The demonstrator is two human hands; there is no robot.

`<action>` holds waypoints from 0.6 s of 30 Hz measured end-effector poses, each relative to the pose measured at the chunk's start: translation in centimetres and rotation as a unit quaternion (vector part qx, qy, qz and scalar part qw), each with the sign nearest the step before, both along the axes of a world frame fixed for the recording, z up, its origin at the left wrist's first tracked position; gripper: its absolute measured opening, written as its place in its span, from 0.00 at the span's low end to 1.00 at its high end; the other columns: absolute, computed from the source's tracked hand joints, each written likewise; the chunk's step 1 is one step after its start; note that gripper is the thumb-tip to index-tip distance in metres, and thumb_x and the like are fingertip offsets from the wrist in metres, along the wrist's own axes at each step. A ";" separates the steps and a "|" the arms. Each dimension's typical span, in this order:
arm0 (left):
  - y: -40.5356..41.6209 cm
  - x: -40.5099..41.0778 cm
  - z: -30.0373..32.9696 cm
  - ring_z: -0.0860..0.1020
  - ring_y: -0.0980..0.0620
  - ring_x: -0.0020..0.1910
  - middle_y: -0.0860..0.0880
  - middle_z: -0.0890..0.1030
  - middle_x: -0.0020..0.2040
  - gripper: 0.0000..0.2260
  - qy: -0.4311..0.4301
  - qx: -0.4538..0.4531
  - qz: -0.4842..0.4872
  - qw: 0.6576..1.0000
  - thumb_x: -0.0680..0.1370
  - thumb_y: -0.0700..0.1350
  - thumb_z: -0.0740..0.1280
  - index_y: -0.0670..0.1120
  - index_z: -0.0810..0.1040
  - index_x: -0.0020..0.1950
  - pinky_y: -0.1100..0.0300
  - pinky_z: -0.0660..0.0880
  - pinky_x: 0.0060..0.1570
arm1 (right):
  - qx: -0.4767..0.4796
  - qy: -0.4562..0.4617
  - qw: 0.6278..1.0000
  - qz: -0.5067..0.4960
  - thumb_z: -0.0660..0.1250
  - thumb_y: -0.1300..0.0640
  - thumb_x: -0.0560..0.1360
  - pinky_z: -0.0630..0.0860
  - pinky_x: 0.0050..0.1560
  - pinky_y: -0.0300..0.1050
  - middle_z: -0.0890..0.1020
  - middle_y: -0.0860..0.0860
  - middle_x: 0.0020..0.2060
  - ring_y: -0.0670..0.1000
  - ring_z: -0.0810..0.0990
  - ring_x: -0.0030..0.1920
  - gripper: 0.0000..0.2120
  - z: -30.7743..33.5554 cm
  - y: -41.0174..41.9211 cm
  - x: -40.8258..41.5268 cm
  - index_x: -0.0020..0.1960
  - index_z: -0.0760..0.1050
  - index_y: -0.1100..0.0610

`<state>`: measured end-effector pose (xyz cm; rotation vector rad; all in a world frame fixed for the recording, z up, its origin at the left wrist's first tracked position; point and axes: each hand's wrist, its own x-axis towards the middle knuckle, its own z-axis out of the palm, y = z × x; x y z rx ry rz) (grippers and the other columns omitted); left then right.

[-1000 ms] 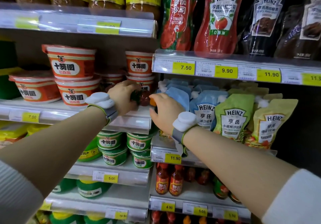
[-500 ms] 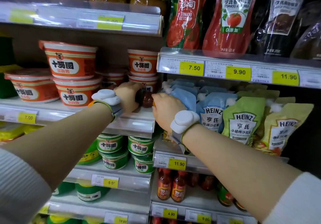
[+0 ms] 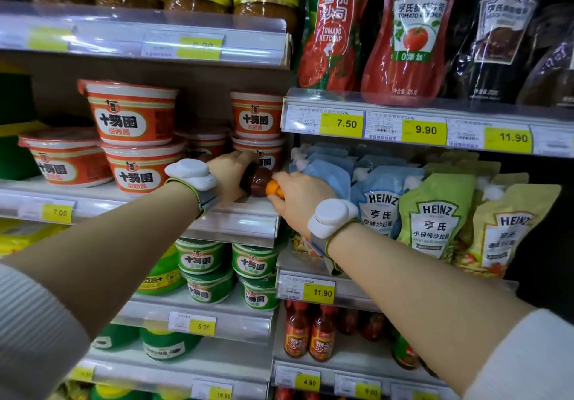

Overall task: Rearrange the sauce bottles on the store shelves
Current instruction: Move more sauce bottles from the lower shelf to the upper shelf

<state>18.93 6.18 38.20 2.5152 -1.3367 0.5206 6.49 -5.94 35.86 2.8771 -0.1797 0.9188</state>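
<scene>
At shelf edge, left hand grips dark sauce bottle body, right hand its orange cap; likely rigid, slick.

1. The dark sauce bottle now shows more of itself: a second ago only a small brown patch peeked out between the hands, and now its rounded shoulder and orange cap are both in sight.
2. The right hand has shifted so its fingers sit at the cap end, where earlier they covered the cap.
3. The left hand has slid further along the bottle's body, toward the red tubs at the back of the shelf.
4. The camera has drifted closer and slightly left, so the price tags sit further right.
</scene>
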 end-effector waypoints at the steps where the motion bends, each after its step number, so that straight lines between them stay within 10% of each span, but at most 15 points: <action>1: 0.1 0.0 0.1 0.75 0.42 0.59 0.42 0.74 0.63 0.31 -0.001 0.008 0.000 1.000 0.67 0.43 0.73 0.47 0.66 0.67 0.58 0.70 0.51 | 0.012 -0.001 1.000 0.005 0.60 0.48 0.77 0.67 0.36 0.44 0.80 0.56 0.49 0.59 0.79 0.45 0.15 0.0 0.0 -0.1 0.57 0.73 0.56; 18: 1.1 -3.2 0.1 0.71 0.42 0.64 0.43 0.71 0.68 0.32 -0.003 0.000 -0.050 0.999 0.73 0.51 0.69 0.49 0.58 0.73 0.51 0.71 0.60 | 0.157 -0.107 0.980 0.053 0.67 0.51 0.72 0.76 0.50 0.48 0.80 0.56 0.51 0.57 0.78 0.51 0.16 1.9 0.3 -5.2 0.59 0.77 0.52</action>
